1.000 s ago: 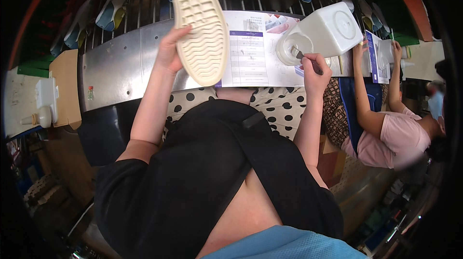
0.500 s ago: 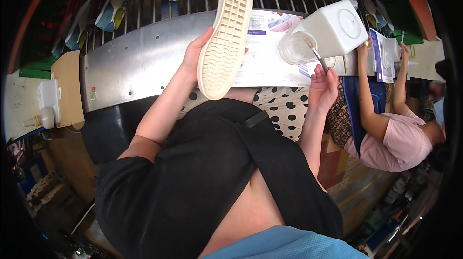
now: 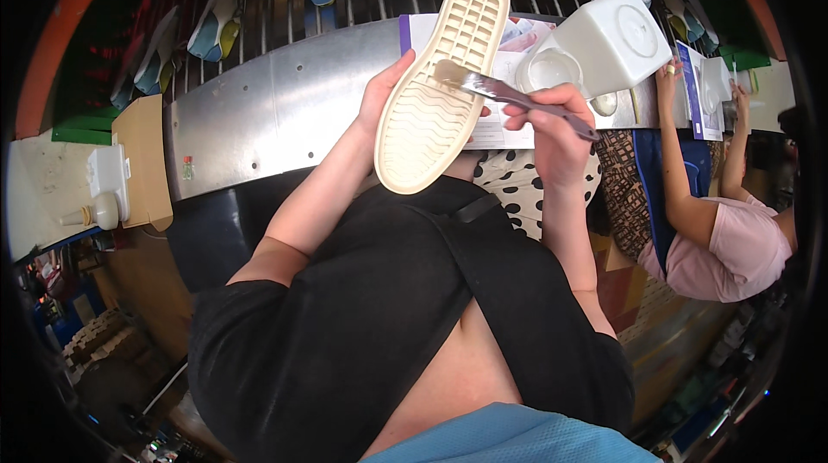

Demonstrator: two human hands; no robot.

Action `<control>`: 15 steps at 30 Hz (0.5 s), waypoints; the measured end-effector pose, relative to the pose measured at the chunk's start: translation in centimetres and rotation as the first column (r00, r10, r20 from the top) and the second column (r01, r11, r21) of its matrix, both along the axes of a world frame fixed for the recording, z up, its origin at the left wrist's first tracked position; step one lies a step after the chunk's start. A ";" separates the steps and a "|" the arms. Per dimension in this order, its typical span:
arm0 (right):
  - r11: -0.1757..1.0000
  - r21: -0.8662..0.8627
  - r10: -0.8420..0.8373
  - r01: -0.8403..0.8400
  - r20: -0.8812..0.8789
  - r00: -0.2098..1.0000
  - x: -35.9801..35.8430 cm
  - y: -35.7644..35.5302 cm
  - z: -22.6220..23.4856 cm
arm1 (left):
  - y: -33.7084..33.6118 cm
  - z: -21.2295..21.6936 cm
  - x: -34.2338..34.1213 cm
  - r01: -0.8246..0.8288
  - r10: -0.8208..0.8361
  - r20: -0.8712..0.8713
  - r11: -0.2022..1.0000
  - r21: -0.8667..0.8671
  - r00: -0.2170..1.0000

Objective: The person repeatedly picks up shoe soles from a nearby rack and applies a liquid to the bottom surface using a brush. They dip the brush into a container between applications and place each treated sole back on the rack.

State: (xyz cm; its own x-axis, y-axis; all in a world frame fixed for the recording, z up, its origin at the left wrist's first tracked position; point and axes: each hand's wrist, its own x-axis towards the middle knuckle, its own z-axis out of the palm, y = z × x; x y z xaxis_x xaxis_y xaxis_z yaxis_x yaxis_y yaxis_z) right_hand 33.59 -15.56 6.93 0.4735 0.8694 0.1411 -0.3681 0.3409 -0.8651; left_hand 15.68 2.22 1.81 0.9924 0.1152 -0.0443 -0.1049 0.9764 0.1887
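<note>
— What have you got there?

— My left hand (image 3: 379,109) is clasped round the edge of a cream rubber shoe sole (image 3: 440,84), ribbed inside facing me, raised over the steel bench (image 3: 285,109). My right hand (image 3: 552,122) pinches a flat grey-handled brush (image 3: 509,94), bristles touching the sole's upper half.

— Any risk?

— I'd say a loose left grip could let the sole twist, smearing over the rim. The white tub (image 3: 604,40) sits close beside my brush.

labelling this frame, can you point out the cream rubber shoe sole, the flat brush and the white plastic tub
cream rubber shoe sole (image 3: 435,92), head view, middle of the ridged face
flat brush (image 3: 509,94), head view, on the handle
white plastic tub (image 3: 617,36), head view, its side wall
</note>
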 end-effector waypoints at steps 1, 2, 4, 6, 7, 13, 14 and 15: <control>0.999 -0.047 -0.002 0.005 0.062 0.998 -0.6 0.4 0.3 | 0.1 0.0 -0.1 -0.027 0.024 -0.060 0.999 -0.046 0.998; 0.998 -0.041 -0.044 0.050 0.145 0.989 -1.1 0.8 0.6 | 0.2 0.0 -0.2 -0.028 0.022 -0.061 0.994 -0.104 0.998; 0.985 -0.062 -0.135 0.160 0.292 0.947 -1.2 1.9 1.0 | 0.3 0.2 -0.4 -0.011 0.007 -0.037 0.994 -0.110 0.999; 0.963 0.010 -0.256 0.271 0.363 0.896 0.0 3.3 1.5 | 0.0 0.6 -0.7 0.040 -0.039 0.042 0.999 -0.006 0.998; 0.945 0.047 -0.315 0.324 0.395 0.863 0.8 3.9 1.8 | -0.3 0.9 -0.8 0.032 -0.032 0.003 0.999 0.005 0.999; 0.928 0.089 -0.368 0.361 0.360 0.858 3.0 5.3 2.9 | -1.0 2.0 -1.2 0.027 -0.023 -0.102 0.999 0.044 0.995; 0.946 0.046 -0.318 0.322 0.346 0.883 2.4 5.2 2.7 | -0.8 2.0 -1.2 0.038 -0.035 -0.050 0.998 0.052 0.998; 0.959 0.038 -0.273 0.280 0.377 0.885 1.8 5.0 2.5 | -0.6 1.9 -1.1 0.055 -0.057 0.027 0.997 0.051 0.998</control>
State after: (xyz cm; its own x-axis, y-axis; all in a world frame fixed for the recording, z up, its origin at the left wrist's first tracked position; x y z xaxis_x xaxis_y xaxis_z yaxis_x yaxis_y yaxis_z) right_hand 35.37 -10.59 9.43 0.6099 0.7148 0.3421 0.0918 0.3651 -0.9264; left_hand 14.56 1.64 3.70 0.9981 0.0608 -0.0112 -0.0565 0.9703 0.2350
